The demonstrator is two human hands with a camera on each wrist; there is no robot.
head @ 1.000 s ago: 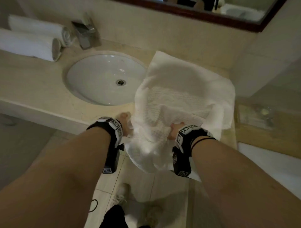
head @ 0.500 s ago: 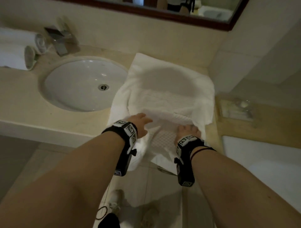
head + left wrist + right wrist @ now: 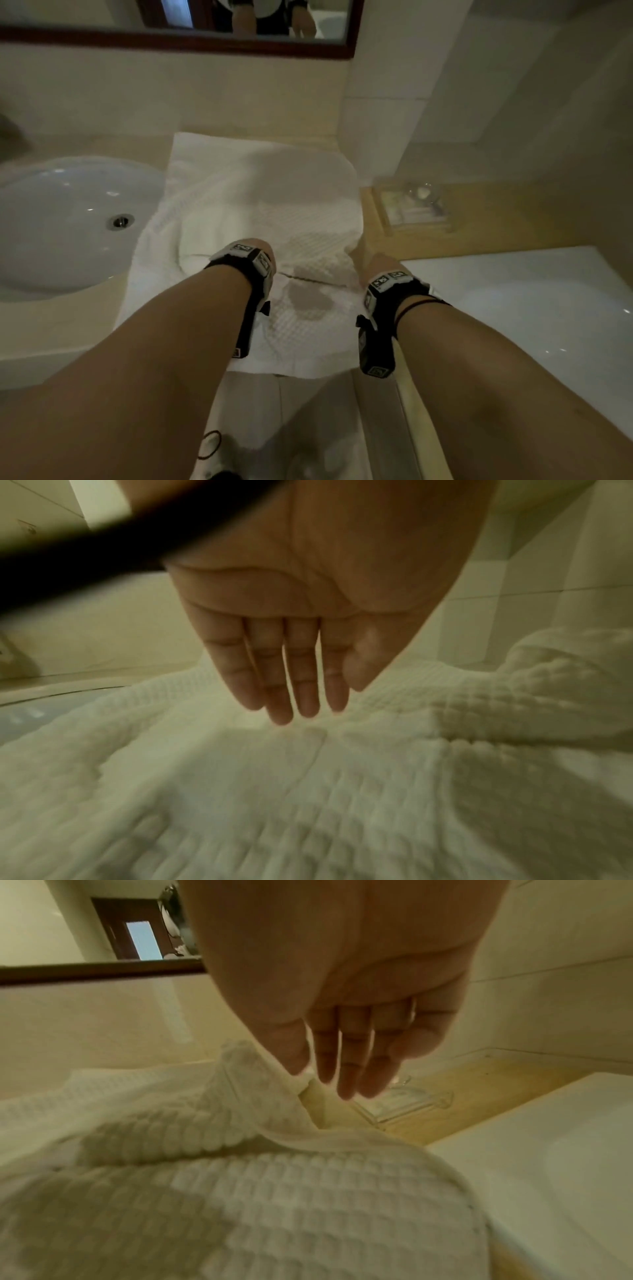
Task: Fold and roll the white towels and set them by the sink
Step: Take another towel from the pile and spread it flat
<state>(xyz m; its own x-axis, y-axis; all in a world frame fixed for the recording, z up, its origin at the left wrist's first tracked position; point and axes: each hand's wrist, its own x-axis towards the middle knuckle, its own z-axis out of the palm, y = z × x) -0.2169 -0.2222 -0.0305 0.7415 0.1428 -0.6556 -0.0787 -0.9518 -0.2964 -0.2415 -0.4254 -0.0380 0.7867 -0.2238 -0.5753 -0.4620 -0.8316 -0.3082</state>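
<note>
A white waffle-weave towel [image 3: 260,192] lies spread on the counter to the right of the sink [image 3: 51,212]. Its near end hangs over the front edge. My left hand [image 3: 255,248] is over the towel's middle. In the left wrist view that hand [image 3: 291,696] is flat, fingers straight and together, tips at the towel [image 3: 308,791]. My right hand [image 3: 368,255] is at the towel's right edge. In the right wrist view its fingers [image 3: 346,1069] are straight and the thumb touches a raised fold of the towel [image 3: 240,1191]. Neither hand holds anything.
A clear tray [image 3: 414,205] with a glass stands on the wooden ledge just right of the towel. A white tub surface [image 3: 531,308] lies below it. A tiled wall corner [image 3: 376,137] and a framed mirror [image 3: 171,37] bound the back. The beige counter [image 3: 51,325] runs left.
A second ago both hands gripped the bunched towel at the counter's edge. They have let go and reached forward with flat fingers. The head view swung right, so the rolled towels and tap left the picture.
</note>
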